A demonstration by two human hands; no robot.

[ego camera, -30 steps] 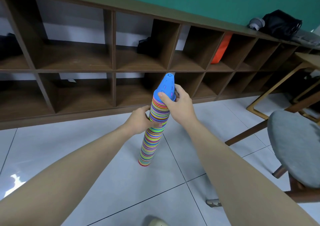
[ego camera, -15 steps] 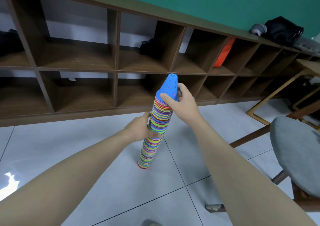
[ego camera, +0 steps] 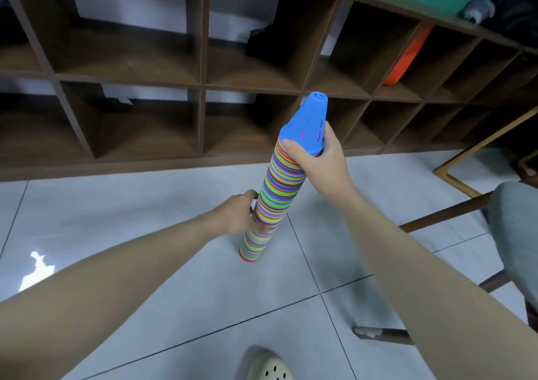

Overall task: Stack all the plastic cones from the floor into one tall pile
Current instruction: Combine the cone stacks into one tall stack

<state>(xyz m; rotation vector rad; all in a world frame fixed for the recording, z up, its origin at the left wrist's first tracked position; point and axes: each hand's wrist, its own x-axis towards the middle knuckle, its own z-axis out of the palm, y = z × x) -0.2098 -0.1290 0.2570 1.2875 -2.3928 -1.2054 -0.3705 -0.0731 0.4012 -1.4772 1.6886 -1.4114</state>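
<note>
Gripping the cone pile (ego camera: 276, 193), left hand (ego camera: 235, 215) and right hand (ego camera: 318, 162); chair (ego camera: 512, 234) (perhaps a stool) near.

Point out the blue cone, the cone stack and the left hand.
blue cone (ego camera: 307, 123): head view, middle of its side wall.
cone stack (ego camera: 275, 196): head view, striped mid-section between the hands.
left hand (ego camera: 235, 216): head view, back of the hand.

Left hand (ego camera: 237, 215) fingers hidden behind the cone stack (ego camera: 273, 199); right hand (ego camera: 318, 161) covers the stack under the blue cone (ego camera: 307, 126). Stool (ego camera: 515, 234) cut by right edge; shoe (ego camera: 269, 368) cut by bottom edge; dark item in shelf (ego camera: 263, 43) unidentifiable.
</note>
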